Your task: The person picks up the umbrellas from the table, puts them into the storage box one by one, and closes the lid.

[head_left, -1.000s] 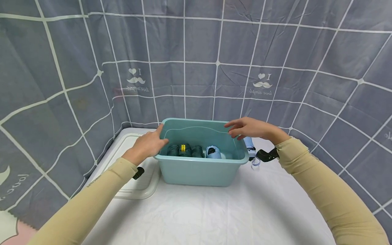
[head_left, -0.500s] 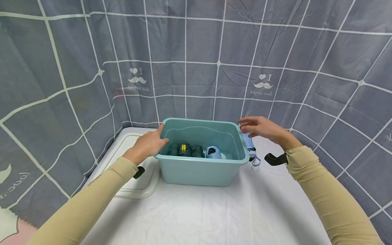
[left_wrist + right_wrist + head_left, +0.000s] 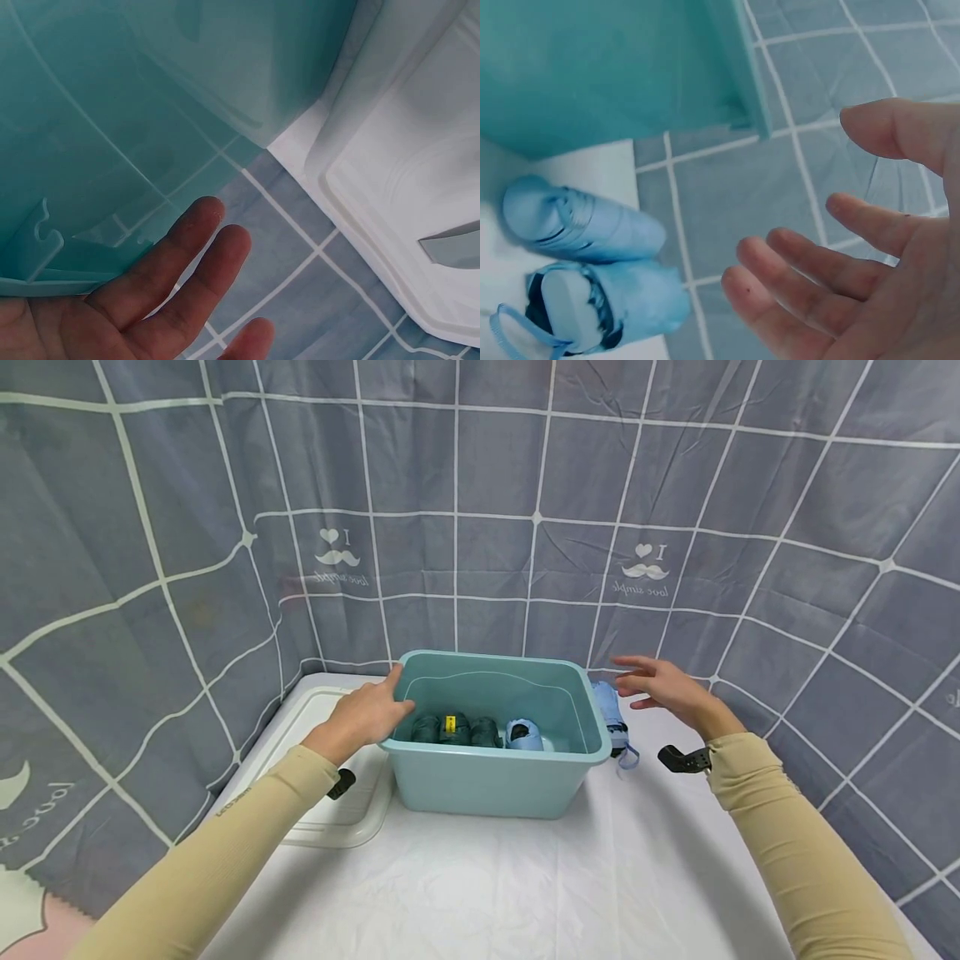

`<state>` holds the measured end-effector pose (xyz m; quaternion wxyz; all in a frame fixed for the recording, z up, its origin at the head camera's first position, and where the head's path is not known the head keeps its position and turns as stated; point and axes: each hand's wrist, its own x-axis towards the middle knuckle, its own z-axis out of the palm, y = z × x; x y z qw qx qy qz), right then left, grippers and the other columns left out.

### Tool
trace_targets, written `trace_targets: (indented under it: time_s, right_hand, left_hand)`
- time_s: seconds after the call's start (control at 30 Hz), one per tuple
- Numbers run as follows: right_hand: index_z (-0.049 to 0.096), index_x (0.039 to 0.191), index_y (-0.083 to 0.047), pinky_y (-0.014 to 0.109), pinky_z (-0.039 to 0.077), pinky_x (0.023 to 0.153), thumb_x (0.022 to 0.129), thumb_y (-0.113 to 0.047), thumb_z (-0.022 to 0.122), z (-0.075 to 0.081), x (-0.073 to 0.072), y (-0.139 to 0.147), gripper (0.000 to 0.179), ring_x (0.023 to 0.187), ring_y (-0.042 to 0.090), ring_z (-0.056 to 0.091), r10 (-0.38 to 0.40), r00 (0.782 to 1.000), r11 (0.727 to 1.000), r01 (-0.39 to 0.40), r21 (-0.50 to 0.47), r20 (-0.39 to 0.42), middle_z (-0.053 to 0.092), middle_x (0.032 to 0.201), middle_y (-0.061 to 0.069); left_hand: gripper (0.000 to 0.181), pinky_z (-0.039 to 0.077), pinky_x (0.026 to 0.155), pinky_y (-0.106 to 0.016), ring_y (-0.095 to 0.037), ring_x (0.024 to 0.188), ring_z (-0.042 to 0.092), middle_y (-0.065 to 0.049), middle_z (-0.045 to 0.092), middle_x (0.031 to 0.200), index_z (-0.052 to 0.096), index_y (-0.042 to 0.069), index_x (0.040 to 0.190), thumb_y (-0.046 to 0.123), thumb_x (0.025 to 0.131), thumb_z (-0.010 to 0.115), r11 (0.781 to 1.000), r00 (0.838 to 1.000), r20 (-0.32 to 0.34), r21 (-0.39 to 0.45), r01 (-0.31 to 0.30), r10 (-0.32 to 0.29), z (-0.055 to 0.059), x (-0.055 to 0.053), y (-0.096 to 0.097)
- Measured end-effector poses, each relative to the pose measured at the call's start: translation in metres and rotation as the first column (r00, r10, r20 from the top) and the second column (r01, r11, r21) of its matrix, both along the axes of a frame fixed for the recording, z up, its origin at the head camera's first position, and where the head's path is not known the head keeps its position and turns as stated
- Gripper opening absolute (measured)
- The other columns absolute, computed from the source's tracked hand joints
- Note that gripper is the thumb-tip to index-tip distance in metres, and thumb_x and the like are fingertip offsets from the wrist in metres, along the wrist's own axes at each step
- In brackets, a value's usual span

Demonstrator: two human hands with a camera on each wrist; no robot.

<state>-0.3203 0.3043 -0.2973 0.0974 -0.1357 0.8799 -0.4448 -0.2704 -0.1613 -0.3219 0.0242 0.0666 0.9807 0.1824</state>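
Observation:
My left hand [image 3: 362,714] is at the left rim of a teal plastic bin [image 3: 480,783], index finger stretched along the edge and thumb over the inside. In the left wrist view its fingers [image 3: 217,274] are extended and apart. Inside the bin lie three dark green rolled bundles [image 3: 455,731], one with a yellow label, and a light blue bundle [image 3: 523,737] with a dark centre. To the right of the bin my right hand [image 3: 667,692] hovers with fingers spread and nothing in it. Near it, two light blue folded umbrellas [image 3: 641,304] lie side by side.
A white lid [image 3: 330,827] lies flat on the table left of the bin, partly under my left forearm. White cloth [image 3: 480,893] covers the table. A grey curtain [image 3: 495,468] with white grid lines stands behind and along the sides.
My right hand has moved right, from over the bin's right end to beyond its rim near the umbrellas. The left hand has kept its place on the rim.

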Motion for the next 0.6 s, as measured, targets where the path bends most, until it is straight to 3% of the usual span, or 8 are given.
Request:
trace_targets:
  time_s: [0.43,0.6]
  right_hand:
    - [0.028,0.16,-0.012,0.041,0.054,0.096,0.1,-0.044,0.061,-0.041,-0.025,0.012,0.076,0.125,0.032,0.056,-0.156,0.985,0.985,0.161,-0.066,0.068,0.043,0.153,0.023]
    - [0.026,0.161,-0.013,0.045,0.051,0.1,0.101,-0.042,0.059,-0.056,-0.032,0.015,0.075,0.128,0.033,0.054,-0.187,0.979,0.977,0.193,-0.088,0.077,0.041,0.154,0.024]
  left_hand:
    - [0.081,0.044,0.057,-0.04,-0.027,0.066,0.06,-0.01,0.061,0.071,0.005,0.012,0.164,0.044,0.101,0.043,1.0,1.0,-0.004,0.001,-0.008,0.008,0.0,0.001,0.0]
    - [0.081,0.045,0.058,-0.04,-0.028,0.069,0.061,-0.01,0.063,0.074,0.005,0.011,0.164,0.045,0.101,0.043,1.0,1.0,-0.006,-0.003,-0.007,0.007,0.0,0.001,0.0]
